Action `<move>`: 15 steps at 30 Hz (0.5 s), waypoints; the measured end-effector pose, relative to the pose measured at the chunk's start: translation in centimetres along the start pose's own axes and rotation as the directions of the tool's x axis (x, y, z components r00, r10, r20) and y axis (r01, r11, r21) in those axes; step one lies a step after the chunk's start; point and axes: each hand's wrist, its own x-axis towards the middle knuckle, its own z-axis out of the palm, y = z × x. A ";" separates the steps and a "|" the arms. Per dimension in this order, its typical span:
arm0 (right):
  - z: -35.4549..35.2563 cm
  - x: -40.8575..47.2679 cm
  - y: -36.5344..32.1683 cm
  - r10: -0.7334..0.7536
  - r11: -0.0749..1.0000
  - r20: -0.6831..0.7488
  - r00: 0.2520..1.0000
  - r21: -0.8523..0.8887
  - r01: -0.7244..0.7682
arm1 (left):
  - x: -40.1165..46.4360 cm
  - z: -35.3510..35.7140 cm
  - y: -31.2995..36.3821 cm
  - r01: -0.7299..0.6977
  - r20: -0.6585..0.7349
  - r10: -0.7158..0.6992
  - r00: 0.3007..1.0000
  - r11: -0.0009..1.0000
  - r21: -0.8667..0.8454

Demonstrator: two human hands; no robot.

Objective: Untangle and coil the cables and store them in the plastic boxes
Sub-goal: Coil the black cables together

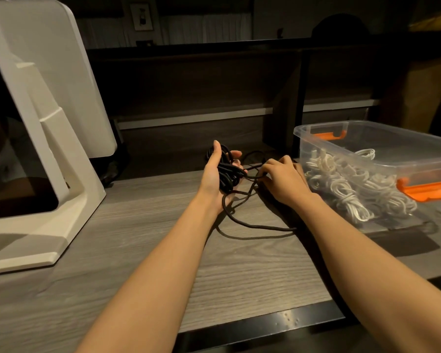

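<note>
A black cable (229, 174), round and matte, is held as a loose bundle of coils in the left hand (218, 171), whose palm is turned up with the thumb raised and the fingers curled around the strands. At 3 o'clock from that bundle, 1 strand is pinched by the bent fingers of the right hand (281, 179), which is seen from the back. A slack loop of the same cable is laid on the counter (239, 276) at 6 o'clock from the hands, running under the right forearm.

The counter is grey, wood-grained and flat; a wide stretch of it is seen between the 2 forearms down to its dark near edge at 6 o'clock. At 9 o'clock it is bounded by a white monitor stand (49, 174) with angular, smooth plastic faces. At 3 o'clock a clear plastic box (367, 138), thin-walled with orange latches (428, 189), is set just beside the right hand; white cables (346, 189) in tight glossy coils are heaped inside it. At 12 o'clock the counter is closed off by dark shelving (189, 85).
</note>
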 end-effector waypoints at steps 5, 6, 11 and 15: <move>0.0 0.0 -0.3 0.098 0.991 -0.148 0.984 0.104 -0.083 | 0.6 0.0 0.8 -0.022 -0.098 0.029 0.995 0.997 0.071; 0.0 0.0 -0.3 0.121 0.988 -0.150 0.981 0.118 -0.104 | 0.5 0.0 1.0 -0.038 -0.116 0.047 0.992 0.996 0.077; 0.0 0.3 0.7 0.201 0.962 -0.084 0.976 0.207 -0.181 | 0.4 -1.3 1.6 -0.087 -0.183 0.190 0.965 0.884 0.460; 0.1 0.3 0.9 0.180 0.951 -0.105 0.978 0.273 -0.145 | 0.2 -1.7 1.5 -0.060 -0.145 0.197 0.970 0.767 0.639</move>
